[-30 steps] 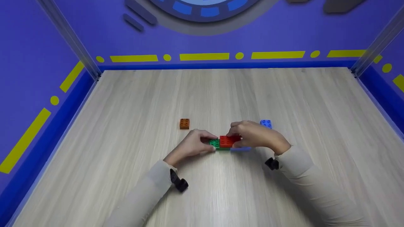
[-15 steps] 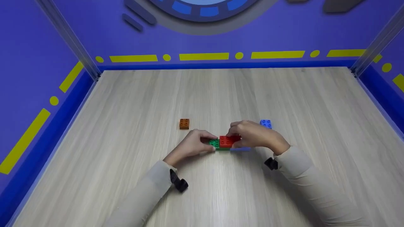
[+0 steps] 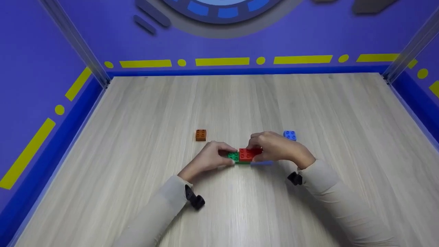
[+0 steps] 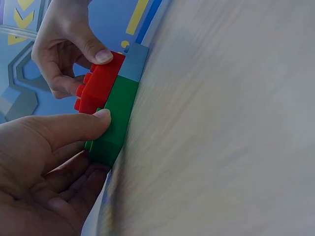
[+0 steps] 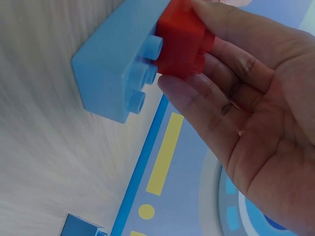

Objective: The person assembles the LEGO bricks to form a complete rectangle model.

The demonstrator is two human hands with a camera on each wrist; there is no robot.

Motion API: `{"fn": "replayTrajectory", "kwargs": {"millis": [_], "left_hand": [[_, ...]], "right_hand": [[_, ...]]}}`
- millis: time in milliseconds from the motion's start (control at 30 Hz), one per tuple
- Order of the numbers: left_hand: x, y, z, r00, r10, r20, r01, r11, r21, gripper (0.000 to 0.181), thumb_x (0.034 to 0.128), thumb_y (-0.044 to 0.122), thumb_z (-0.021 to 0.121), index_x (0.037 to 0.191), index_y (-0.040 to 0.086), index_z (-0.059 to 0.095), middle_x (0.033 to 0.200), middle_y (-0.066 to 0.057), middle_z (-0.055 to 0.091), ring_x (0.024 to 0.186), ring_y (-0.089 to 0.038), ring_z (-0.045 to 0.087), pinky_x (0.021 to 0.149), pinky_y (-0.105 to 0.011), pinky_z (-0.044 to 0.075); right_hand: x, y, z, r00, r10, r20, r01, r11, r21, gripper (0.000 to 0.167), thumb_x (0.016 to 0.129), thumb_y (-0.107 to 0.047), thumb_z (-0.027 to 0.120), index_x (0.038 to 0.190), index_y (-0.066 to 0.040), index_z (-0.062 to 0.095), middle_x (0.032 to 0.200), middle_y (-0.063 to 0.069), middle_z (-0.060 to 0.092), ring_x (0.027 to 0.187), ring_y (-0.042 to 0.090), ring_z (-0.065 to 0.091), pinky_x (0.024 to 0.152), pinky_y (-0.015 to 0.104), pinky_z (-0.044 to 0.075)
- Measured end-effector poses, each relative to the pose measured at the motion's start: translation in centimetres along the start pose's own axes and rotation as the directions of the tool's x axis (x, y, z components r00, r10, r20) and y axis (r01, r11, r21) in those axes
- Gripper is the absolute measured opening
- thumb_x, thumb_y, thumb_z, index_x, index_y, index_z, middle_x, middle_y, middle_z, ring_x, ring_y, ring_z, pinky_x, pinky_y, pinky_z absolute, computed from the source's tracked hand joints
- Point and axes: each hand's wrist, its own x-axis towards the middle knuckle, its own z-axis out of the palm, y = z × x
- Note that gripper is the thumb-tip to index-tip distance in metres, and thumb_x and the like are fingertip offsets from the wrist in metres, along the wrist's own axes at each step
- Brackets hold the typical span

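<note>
A red toy brick sits across the tops of a green brick and a light blue brick, which stand end to end on the table. My left hand pinches the green brick's left end between thumb and fingers. From the right, my right hand grips the red brick by its sides, thumb on the near face. Studs show at the free ends of the green and blue bricks. The right hand hides part of the red brick and most of the blue one in the head view.
An orange-brown brick lies beyond the left hand. Another blue brick lies just behind the right hand. Blue panels with yellow marks wall in the pale wooden table at the back and sides.
</note>
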Motion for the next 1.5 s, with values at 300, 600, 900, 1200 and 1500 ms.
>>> {"fn": "replayTrajectory", "kwargs": {"millis": [300, 600, 900, 1200, 1500], "left_hand": [[-0.1, 0.2, -0.1, 0.999, 0.045, 0.019, -0.046, 0.999, 0.011, 0.033, 0.079, 0.01, 0.077, 0.112, 0.01, 0.072, 0.112, -0.004, 0.07, 0.105, -0.017, 0.061, 0.095, -0.036, 0.048], [-0.1, 0.4, -0.2, 0.999, 0.045, 0.029, -0.046, 0.999, 0.019, 0.033, 0.0794, 0.011, 0.077, 0.112, 0.011, 0.072, 0.113, -0.003, 0.069, 0.107, -0.017, 0.06, 0.097, -0.036, 0.047], [-0.1, 0.4, -0.5, 0.998, 0.049, 0.032, -0.05, 0.998, 0.033, 0.034, 0.0808, 0.011, 0.076, 0.114, 0.011, 0.071, 0.114, -0.003, 0.068, 0.108, -0.016, 0.059, 0.099, -0.035, 0.046], [-0.2, 0.4, -1.0, 0.992, 0.099, 0.079, -0.104, 0.992, 0.066, 0.036, 0.0827, 0.011, 0.074, 0.118, 0.007, 0.068, 0.116, -0.007, 0.066, 0.109, -0.018, 0.058, 0.099, -0.037, 0.046], [-0.5, 0.6, -1.9, 0.986, 0.134, 0.102, -0.143, 0.986, 0.087, 0.034, 0.0886, 0.012, 0.067, 0.122, 0.006, 0.065, 0.119, -0.008, 0.065, 0.111, -0.021, 0.059, 0.098, -0.039, 0.047]], "right_hand": [[-0.3, 0.2, -0.2, 0.999, 0.011, 0.044, -0.011, 1.0, -0.002, 0.029, 0.079, -0.019, 0.079, 0.103, -0.006, 0.071, 0.091, 0.0, 0.063, 0.079, 0.01, 0.057, 0.072, 0.028, 0.051], [-0.6, 0.2, -0.4, 0.998, 0.012, 0.057, -0.013, 1.0, 0.015, 0.03, 0.08, -0.02, 0.078, 0.106, -0.006, 0.071, 0.093, 0.0, 0.063, 0.083, 0.011, 0.058, 0.074, 0.027, 0.052], [-0.5, 0.1, -0.5, 0.999, 0.009, 0.049, -0.01, 1.0, 0.026, 0.03, 0.081, -0.019, 0.077, 0.107, -0.005, 0.071, 0.095, 0.002, 0.063, 0.084, 0.012, 0.061, 0.075, 0.028, 0.053], [-0.5, 0.2, -0.3, 1.0, -0.008, 0.028, 0.008, 1.0, 0.028, 0.03, 0.081, -0.018, 0.078, 0.107, -0.005, 0.071, 0.097, 0.003, 0.065, 0.087, 0.015, 0.064, 0.076, 0.029, 0.055], [-0.5, 0.4, 0.0, 0.999, 0.006, 0.035, -0.007, 0.999, 0.043, 0.031, 0.082, -0.019, 0.077, 0.108, -0.004, 0.07, 0.1, 0.004, 0.065, 0.09, 0.016, 0.065, 0.079, 0.029, 0.056]]}}
